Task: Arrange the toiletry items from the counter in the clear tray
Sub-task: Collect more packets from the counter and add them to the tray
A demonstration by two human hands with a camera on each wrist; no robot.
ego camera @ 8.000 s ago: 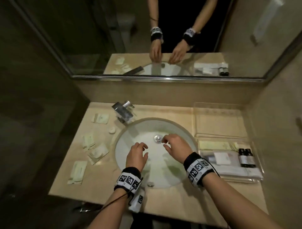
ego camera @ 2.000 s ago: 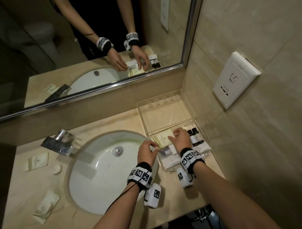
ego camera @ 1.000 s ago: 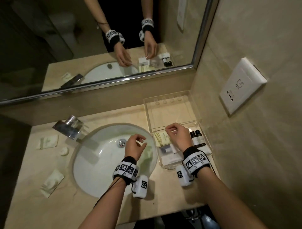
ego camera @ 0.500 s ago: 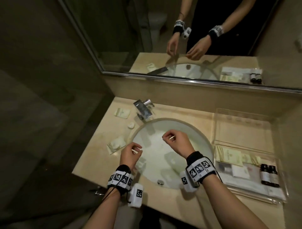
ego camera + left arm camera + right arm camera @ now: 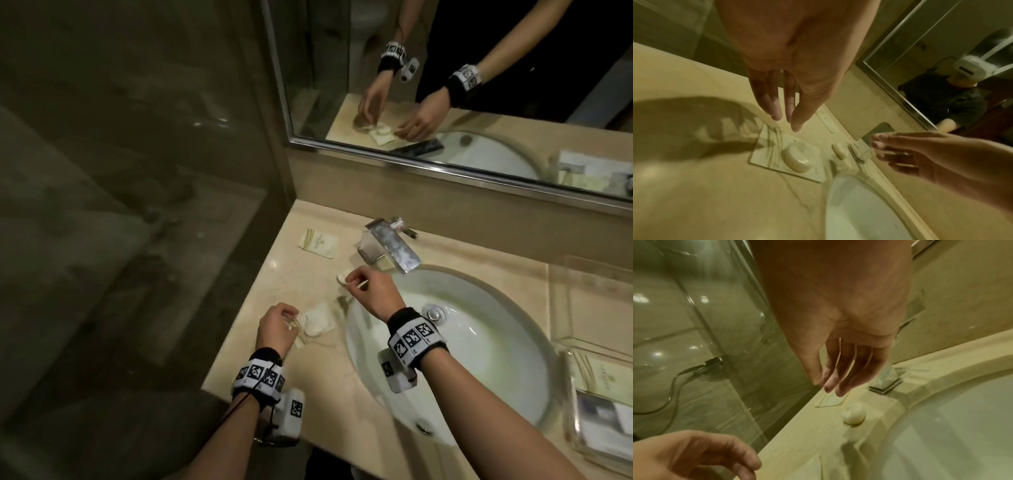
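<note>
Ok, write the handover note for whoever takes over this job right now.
Left hand: open, fingers hovering over the soap packet, left of the sink.
Right hand: above the small round piece near the faucet; I cannot tell whether it pinches anything.
On the counter: soap packet, small round piece, and the flat sachet nearer the back wall.
Done: the clear tray, right of the sink, already holds packets in its near compartment.
Left: move those three items into the tray.
</note>
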